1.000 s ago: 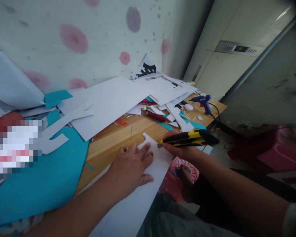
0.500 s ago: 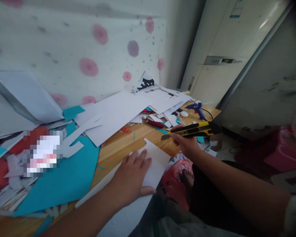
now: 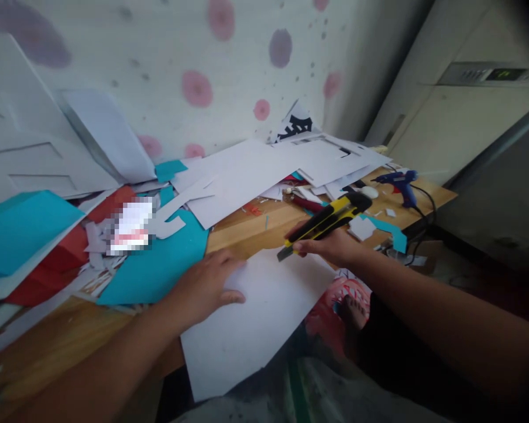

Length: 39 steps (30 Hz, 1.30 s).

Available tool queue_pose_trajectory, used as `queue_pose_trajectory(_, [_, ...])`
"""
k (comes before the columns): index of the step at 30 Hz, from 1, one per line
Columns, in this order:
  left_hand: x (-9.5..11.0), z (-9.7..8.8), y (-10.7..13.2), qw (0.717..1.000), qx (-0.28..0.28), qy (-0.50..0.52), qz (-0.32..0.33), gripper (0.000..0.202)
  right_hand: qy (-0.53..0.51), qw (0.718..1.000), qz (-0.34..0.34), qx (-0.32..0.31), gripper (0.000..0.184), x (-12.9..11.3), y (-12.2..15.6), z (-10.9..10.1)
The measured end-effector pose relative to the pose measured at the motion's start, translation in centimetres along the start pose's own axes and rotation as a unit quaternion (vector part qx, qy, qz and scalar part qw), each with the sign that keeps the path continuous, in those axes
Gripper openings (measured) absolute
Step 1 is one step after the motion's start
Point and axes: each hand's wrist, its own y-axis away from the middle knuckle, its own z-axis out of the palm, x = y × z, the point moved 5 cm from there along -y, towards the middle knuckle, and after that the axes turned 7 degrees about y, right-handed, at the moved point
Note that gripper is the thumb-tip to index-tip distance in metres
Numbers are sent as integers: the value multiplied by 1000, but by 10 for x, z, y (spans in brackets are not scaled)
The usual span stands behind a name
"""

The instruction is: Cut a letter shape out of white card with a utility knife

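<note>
A white sheet (image 3: 260, 317) lies at the near edge of the wooden table, part of it hanging over the edge. My left hand (image 3: 211, 282) rests on the sheet's left side with its fingers stretched out and the thumb apart. In my right hand (image 3: 326, 244) is a yellow and black box cutter (image 3: 330, 217), gripped with its blade out. The blade points down and left, close above the sheet's far edge; whether it touches cannot be made out. A large teal sheet (image 3: 158, 270) lies left of my left hand.
Large white boards (image 3: 247, 170) lie across the back of the table. A blue glue gun (image 3: 401, 185) with a black cord stands at the right end. Red and teal sheets and white scraps (image 3: 99, 247) crowd the left. Bare wood (image 3: 233, 229) shows mid-table.
My view has turned left. The white sheet has swung round under my left hand, and the box cutter has tilted and come down closer to the sheet.
</note>
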Motion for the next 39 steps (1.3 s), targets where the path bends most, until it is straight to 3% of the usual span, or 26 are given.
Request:
queue_pose_trajectory(6, [-11,-2,-5,998,-38,36,35,63,71,996,-31,-48,17,-5,-17,39])
queue_pose_trajectory(13, [-17,-2,-4,998,-45,21,41,72,97,981,-123,-116,16,-7,-22,60])
queue_pose_trajectory(20, [-20,1,-8,998,-55,16,40,75,104,978,-110,-144,19,0,-23,63])
queue_pose_trajectory(29, [-19,0,-6,997,-69,9,44,73,93,962,-150,-209,15,-7,-28,63])
queue_pose_trajectory(39, [-15,-2,-6,995,-92,-16,36,65,59,963,-128,-229,17,0,-34,60])
